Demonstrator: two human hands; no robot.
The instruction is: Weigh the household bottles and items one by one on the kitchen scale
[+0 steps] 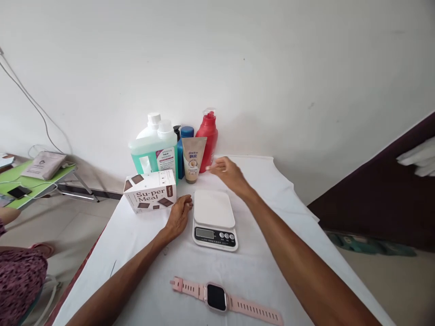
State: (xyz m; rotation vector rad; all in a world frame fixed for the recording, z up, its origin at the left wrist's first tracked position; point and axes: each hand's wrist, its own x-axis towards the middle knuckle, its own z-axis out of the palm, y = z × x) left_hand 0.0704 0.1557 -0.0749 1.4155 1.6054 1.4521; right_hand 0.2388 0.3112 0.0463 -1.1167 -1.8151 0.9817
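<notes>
if reckoning from the digital kitchen scale [214, 209], laid flat on the white tablecloth [156, 299] with readout and buttons facing the near side, probably for easy reading and pressing, find the left hand [178, 217] just beside its left edge. see those fingers loosely curled, half open, around nothing visible, perhaps rested on the cloth for support; cannot tell about contact with the scale. look past the scale's far edge for the right hand [231, 175], raised and partly open, thumb apart from bent fingers, with no object visible in hold. judge it lifted to stay clear of the scale, pointing toward the rejoice tube [194, 156] and red pump bottle [208, 136]. note the tube behind the scale, upright on its cap, likely so contents sink to the opening. find the su-per meal box [151, 194] left of the scale, lying on a long side, seemingly for steadiness, with the green-liquid jug [137, 156] behind. find the pink-strapped smartwatch [216, 296] on the near side of the scale, unfastened and stretched out, perhaps to lie flat.
</notes>
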